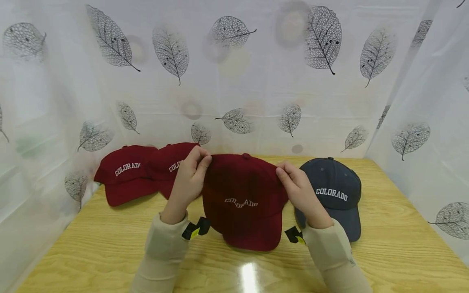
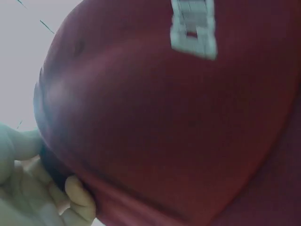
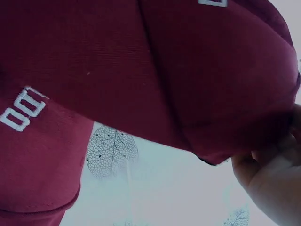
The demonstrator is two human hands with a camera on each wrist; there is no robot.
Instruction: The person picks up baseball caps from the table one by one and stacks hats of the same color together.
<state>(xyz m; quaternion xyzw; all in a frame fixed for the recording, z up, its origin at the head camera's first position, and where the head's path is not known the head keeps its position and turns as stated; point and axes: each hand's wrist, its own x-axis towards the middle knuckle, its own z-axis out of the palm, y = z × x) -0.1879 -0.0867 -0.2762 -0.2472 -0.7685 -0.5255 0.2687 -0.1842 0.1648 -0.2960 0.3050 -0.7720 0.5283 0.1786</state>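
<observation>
Head view alone gives the full layout: held red cap at the middle of the table, peak toward the near side, white COLORADO lettering bent in a dip; leftmost red cap and a neighbouring red cap at far left, overlapping; navy cap to the right, partly behind the right hand; leaf-print curtain at the far side; cannot tell whether the held cap's peak touches the table.

Left wrist view adds a close look at smooth red cloth, part of a white letter at its top, and the left hand with curled fingers at the edge; right wrist view shows a second piece of red cloth with white letters beside the held one; cannot tell which cap it belongs to.

Hands apart, one per side of the held cap; left thumb and fingers pinch its upper left edge, tips closed together on the cloth; right thumb and fingers pinch the upper right edge likewise.
</observation>
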